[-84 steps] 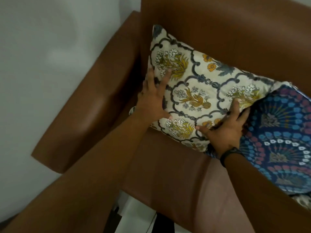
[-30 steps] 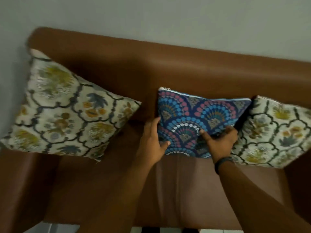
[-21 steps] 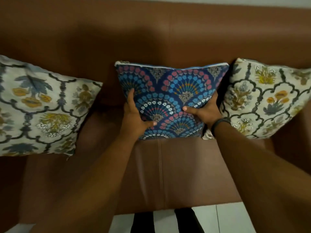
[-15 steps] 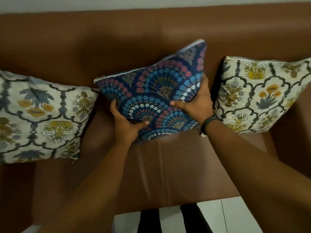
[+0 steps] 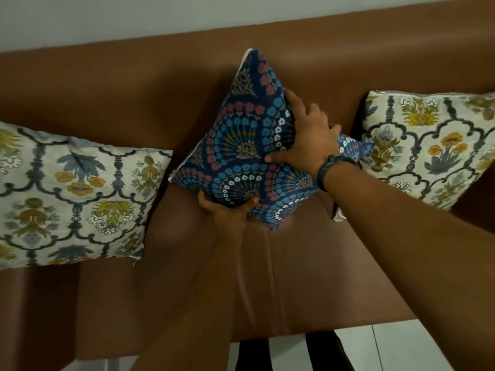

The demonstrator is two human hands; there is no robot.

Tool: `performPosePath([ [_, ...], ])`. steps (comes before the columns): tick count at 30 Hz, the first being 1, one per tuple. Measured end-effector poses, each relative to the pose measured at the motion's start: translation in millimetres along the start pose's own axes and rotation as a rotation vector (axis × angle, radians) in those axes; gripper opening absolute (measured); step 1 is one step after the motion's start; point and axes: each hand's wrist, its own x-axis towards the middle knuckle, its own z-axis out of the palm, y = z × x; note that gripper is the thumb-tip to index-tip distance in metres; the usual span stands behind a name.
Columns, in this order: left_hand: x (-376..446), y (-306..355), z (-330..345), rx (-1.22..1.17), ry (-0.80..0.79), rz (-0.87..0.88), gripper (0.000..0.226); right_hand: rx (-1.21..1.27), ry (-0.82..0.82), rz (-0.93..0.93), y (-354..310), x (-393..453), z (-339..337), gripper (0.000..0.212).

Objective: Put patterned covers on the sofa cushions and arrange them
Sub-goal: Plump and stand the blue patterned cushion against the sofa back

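Brown sofa seat [image 5: 308, 277] nearest. Left hand [image 5: 227, 212] grips blue cushion [image 5: 241, 145] at lower edge; right hand [image 5: 308, 137] holds its right side. Cushion tilted on a corner, between 2 cream cushions, vs backrest.

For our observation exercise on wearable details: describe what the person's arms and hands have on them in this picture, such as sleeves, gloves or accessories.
Both forearms are bare, with no sleeves in view and no gloves. The right hand has a dark band, like a bracelet or watch strap, around its wrist. The left hand shows no band, though much of its wrist is in shadow. No rings can be made out on either hand.
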Motion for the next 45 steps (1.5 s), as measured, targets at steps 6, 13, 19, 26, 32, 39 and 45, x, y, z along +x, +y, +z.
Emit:
performPosePath([
  [6, 8.1, -12.0, -2.8, 0.042, -0.02, 0.071, 0.14, 0.048, -0.011, -0.006, 12.5, -4.5, 4.9, 0.14],
  [13, -24.2, -6.5, -6.2, 0.091, -0.006, 0.012, 0.118, 0.401, 0.082, 0.154, 72.1, -55.7, -2.1, 0.133],
  [19, -108.8, 22.4, 79.9, 0.628, -0.272, -0.093, 0.05, 0.734, 0.186, 0.599, 226.1, -121.9, -34.0, 0.099],
  [26, -162.9, 44.3, 264.0, 0.78, -0.667, 0.415, 0.11, 0.936, 0.255, 0.813, 388.1, -109.6, -79.1, 0.142],
  [32, -151.6, 19.4, 325.0, 0.938, -0.352, 0.403, 0.149, 0.864, 0.097, 0.626, 429.8, -56.4, -77.1, 0.138],
  [39, -152.5, 3.3, 332.1, 0.639, -0.397, 0.37, 0.141, 0.676, 0.206, 0.463, 412.7, -60.4, -98.8, 0.116],
  [45, -167.5, 11.2, 360.9, 0.279, -0.471, 0.208, 0.138, 0.227, 0.323, 0.304, 382.4, -49.6, -166.1, 0.125],
])
